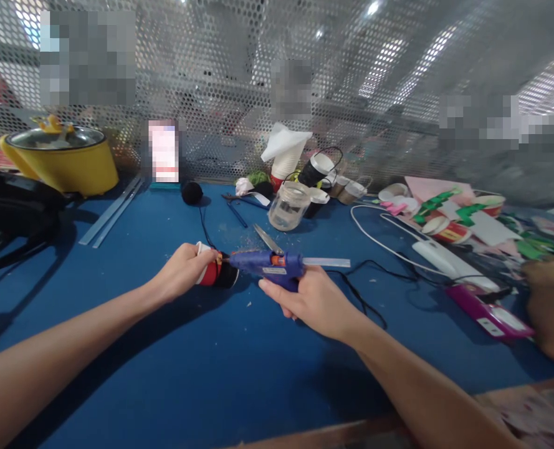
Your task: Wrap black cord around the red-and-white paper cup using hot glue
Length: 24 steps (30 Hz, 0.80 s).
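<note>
My left hand (182,272) is closed around a paper cup (207,274) lying on its side, wrapped in red and black. A black strand runs from the cup back to a ball of black yarn (192,193). In my right hand (311,299) is a blue hot glue gun (262,264), gripped by its handle. Its nozzle points left and meets the cup's side; whether it touches is too small to tell. A clear glue stick (327,262) sticks out of its back end. Just behind the gun lie open scissors (268,239).
Behind are a clear plastic jar (288,209), pliers (234,209), stacked paper cups (288,159) and a phone (163,153). A yellow pot (66,162) stands back left near glue sticks (111,212). Cables and a purple power strip (487,312) lie right, beside another person's hand (552,312).
</note>
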{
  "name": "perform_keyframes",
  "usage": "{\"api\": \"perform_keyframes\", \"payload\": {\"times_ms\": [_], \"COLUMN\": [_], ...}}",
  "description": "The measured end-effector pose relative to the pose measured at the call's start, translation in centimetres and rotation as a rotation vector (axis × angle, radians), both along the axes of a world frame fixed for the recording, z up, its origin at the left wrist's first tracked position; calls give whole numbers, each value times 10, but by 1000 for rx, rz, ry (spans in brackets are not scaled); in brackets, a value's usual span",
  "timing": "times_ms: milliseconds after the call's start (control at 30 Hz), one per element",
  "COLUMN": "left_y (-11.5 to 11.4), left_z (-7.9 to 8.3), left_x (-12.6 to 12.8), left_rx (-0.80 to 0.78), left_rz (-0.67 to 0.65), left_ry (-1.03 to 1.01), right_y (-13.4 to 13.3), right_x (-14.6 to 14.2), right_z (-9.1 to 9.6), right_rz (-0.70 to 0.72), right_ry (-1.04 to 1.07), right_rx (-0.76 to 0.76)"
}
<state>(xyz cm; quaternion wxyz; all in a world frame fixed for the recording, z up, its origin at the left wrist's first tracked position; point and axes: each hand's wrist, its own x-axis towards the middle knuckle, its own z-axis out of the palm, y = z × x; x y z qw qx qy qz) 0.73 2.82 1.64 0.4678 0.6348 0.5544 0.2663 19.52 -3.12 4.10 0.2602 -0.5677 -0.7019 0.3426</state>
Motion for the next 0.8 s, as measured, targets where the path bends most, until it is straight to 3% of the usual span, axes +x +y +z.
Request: {"api": "perform_keyframes", "payload": {"times_ms": [467, 800], "left_y": [1, 4], "left_z": [-4, -8], "left_x": [-1, -2], "left_rx": [-19, -33], "left_rz": [23, 30], "left_ry": [-9, -33], "right_y": [-6, -6], "right_x": [-3, -1], "right_z": [-5, -7], "right_rz": [15, 90], "right_ry": [-388, -381], "right_rx": [360, 442]}}
